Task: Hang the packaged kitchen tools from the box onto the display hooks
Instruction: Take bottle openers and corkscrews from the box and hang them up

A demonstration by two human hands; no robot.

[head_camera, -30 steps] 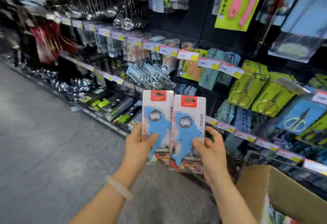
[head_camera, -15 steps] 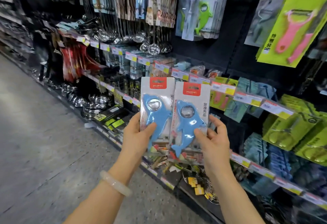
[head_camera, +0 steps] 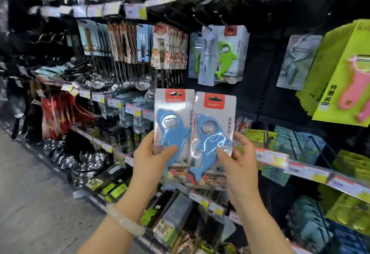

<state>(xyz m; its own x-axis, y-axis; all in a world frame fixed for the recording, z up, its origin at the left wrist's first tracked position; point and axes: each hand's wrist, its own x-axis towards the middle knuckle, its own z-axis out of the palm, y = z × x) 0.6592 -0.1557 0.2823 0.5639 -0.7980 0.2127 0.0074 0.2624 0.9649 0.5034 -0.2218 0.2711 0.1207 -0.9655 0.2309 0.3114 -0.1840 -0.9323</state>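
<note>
I hold two carded packs side by side in front of the display wall, each with a blue dolphin-shaped tool under clear plastic and a red tab at the top. My left hand (head_camera: 149,157) grips the left pack (head_camera: 173,117), thumb across its front. My right hand (head_camera: 238,158) grips the right pack (head_camera: 215,125) the same way. Above them, a stack of matching packs with green dolphin tools (head_camera: 225,55) hangs on a display hook. The box is out of view.
Ladles and skimmers (head_camera: 120,73) hang at the upper left. Green packs with pink peelers (head_camera: 340,73) hang at the right. Price-tag rails (head_camera: 280,157) run along the hook rows. The grey aisle floor (head_camera: 30,193) lies to the left.
Both hands have lifted the two packs higher toward the hanging green dolphin packs. My view has tilted up, so the cardboard box has dropped out of sight.
</note>
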